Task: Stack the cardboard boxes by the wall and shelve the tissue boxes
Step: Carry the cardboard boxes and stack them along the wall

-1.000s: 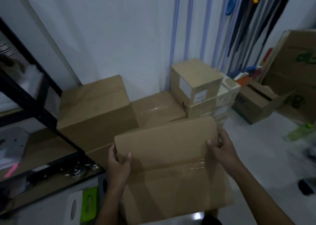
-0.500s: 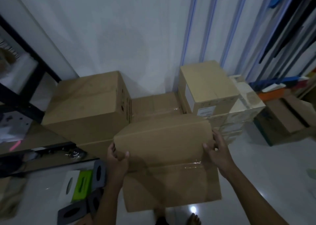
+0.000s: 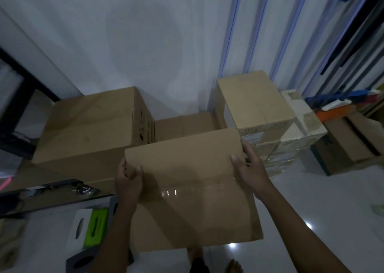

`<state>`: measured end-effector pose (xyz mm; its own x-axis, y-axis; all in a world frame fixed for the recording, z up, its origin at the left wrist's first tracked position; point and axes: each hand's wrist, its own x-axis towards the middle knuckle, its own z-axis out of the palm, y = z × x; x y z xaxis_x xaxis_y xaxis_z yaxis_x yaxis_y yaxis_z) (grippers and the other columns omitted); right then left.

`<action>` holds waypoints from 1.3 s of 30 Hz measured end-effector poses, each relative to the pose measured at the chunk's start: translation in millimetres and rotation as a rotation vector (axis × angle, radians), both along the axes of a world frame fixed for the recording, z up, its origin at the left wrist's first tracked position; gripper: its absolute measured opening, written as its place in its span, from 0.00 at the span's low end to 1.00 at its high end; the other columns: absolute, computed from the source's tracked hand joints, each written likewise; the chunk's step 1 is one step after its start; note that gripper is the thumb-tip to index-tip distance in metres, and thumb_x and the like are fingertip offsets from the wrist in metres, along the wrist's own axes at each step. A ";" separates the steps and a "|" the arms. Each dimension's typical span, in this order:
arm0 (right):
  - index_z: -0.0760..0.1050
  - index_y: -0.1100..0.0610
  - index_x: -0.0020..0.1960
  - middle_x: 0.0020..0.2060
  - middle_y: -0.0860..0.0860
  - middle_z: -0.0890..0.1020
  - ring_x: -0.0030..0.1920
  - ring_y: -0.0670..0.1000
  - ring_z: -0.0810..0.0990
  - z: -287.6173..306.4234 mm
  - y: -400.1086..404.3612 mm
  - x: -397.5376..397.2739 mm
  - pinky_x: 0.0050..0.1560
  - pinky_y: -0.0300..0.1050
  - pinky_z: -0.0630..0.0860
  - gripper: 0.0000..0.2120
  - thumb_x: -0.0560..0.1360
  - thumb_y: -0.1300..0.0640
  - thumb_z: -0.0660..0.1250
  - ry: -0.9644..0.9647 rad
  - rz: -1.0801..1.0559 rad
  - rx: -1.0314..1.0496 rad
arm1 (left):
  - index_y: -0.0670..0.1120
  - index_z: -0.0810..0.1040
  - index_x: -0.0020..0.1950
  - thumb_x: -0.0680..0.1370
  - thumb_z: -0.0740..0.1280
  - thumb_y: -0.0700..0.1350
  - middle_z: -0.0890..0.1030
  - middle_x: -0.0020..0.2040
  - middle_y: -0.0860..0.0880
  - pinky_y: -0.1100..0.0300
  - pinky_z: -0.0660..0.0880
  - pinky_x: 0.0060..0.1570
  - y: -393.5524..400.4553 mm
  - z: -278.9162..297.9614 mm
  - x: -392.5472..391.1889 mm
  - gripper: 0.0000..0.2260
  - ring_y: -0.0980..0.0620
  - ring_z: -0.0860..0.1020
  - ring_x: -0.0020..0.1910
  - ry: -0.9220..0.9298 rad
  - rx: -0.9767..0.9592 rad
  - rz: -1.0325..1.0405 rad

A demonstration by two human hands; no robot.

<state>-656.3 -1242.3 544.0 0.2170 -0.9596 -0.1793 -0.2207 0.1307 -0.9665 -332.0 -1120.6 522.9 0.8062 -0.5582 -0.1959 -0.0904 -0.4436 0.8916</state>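
Observation:
I carry a taped brown cardboard box (image 3: pixel 193 191) in front of me, above the floor. My left hand (image 3: pixel 128 179) grips its far left corner, thumb on top. My right hand (image 3: pixel 249 166) grips its far right corner. By the white wall stands a large brown box (image 3: pixel 87 127) at left, a low flat box (image 3: pixel 185 124) in the middle, and a smaller box (image 3: pixel 255 102) on a stack at right. Tissue boxes lie on the floor at lower left: a white one (image 3: pixel 80 228), a green one (image 3: pixel 96 228) and a dark grey one (image 3: pixel 83 260).
A black metal shelf rack (image 3: pixel 18 114) stands at left with small items on its low board. Pale taped boxes (image 3: pixel 301 127) and an open carton (image 3: pixel 349 144) sit at right. Dark poles lean against the right wall. My bare feet (image 3: pixel 234 266) show below the box.
My view has tipped further down and closer to the wall boxes. The carried box stays in both hands; the tissue boxes on the floor have come into view.

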 end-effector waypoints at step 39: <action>0.38 0.42 0.81 0.81 0.50 0.38 0.80 0.57 0.37 -36.6 -18.5 76.0 0.74 0.68 0.38 0.59 0.61 0.35 0.71 1.123 0.798 -0.601 | 0.61 0.61 0.81 0.83 0.60 0.61 0.54 0.83 0.51 0.42 0.43 0.77 -69.3 -13.9 6.7 0.26 0.45 0.49 0.83 -0.678 0.271 -0.891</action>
<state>-580.3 -1260.8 507.5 0.7245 -0.6476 -0.2360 -0.6825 -0.7218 -0.1149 -325.3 -1189.9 509.0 0.1327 -0.9884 -0.0734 -0.8925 -0.1514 0.4250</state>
